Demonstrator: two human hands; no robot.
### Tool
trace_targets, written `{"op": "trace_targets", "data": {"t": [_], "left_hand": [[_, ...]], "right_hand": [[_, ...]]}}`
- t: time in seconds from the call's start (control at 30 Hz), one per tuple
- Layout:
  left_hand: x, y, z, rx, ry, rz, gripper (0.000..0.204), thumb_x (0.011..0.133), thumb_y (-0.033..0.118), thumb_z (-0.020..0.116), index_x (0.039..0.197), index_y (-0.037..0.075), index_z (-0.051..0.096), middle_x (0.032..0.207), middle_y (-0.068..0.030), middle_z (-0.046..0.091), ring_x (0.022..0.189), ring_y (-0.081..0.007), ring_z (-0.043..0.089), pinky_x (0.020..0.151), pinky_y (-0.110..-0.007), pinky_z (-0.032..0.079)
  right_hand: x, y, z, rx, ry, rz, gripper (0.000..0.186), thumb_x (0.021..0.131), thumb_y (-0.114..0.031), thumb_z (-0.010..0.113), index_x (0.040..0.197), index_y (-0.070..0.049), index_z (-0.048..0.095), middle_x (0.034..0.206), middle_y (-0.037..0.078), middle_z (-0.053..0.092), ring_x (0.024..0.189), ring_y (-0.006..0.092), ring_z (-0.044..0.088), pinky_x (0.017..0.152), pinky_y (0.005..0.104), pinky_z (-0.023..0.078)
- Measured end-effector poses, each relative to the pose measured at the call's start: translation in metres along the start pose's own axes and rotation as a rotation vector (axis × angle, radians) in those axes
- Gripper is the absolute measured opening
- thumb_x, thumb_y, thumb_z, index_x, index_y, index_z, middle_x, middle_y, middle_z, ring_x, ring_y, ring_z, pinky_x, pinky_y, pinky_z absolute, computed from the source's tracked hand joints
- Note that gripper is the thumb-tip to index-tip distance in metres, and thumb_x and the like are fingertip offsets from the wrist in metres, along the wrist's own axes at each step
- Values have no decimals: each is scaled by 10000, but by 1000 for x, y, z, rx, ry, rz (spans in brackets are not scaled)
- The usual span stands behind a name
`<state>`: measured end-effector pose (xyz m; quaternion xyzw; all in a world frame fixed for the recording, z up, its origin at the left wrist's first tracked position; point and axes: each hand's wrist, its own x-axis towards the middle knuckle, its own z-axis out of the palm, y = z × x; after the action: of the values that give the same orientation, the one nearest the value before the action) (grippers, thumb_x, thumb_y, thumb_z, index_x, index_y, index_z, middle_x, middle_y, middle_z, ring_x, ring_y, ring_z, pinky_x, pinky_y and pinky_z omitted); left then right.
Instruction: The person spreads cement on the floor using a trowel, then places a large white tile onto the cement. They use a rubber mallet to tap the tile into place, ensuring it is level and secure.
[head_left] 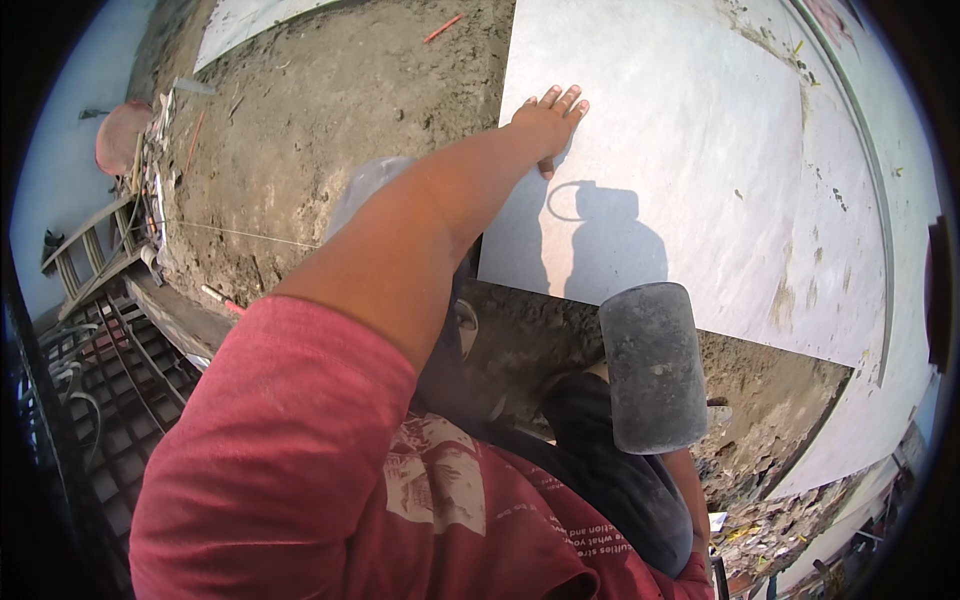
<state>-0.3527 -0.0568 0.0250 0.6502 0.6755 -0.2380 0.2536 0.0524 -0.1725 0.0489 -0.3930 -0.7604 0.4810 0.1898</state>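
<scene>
A large white tile (670, 150) lies over the soil bed, and my left hand (552, 122) rests flat on its left part with the fingers spread. In front of the tile's near edge, a dark grey rubber mallet (653, 368) is held up in the air. My right forearm (686, 490) runs up behind the mallet's thick cylindrical head, which hides my right hand and most of the handle. Shadows of my head and arm fall across the tile.
Rough damp mortar or soil (290, 130) spreads to the left, crossed by a thin string (245, 234). More pale tiles (845, 190) lie at the right. A wooden frame (95, 245), a metal grid (120, 385) and a reddish round basin (120, 138) are at the far left.
</scene>
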Motion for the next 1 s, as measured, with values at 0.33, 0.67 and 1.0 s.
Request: {"op": "trace_targets", "data": {"t": [0.33,0.67,1.0], "left_hand": [[-15,-13,6,-84,-3,-74,1333,633,299,917,1580,136,-6,1651,-114,-56,1518,-321,41,1200,-468,244],[31,-4,62,-265,241,-126,825,897,187,636,1577,204,170,1661,-67,47,1521,-291,93,1185,-481,232],[31,2,26,-188,138,-131,707,965,188,489,1584,197,149,1664,-59,16,1519,-295,101,1172,-476,260]], "right_hand": [[31,-16,-15,60,-60,-95,354,1004,-289,464,908,30,585,604,63,493,548,173,483,526,333,383],[80,-19,-50,292,309,254,537,985,-590,460,761,-104,418,602,-30,357,474,40,313,395,209,228],[50,95,-61,127,210,425,566,1015,-518,442,777,-7,495,669,63,451,612,190,468,573,342,405]]}}
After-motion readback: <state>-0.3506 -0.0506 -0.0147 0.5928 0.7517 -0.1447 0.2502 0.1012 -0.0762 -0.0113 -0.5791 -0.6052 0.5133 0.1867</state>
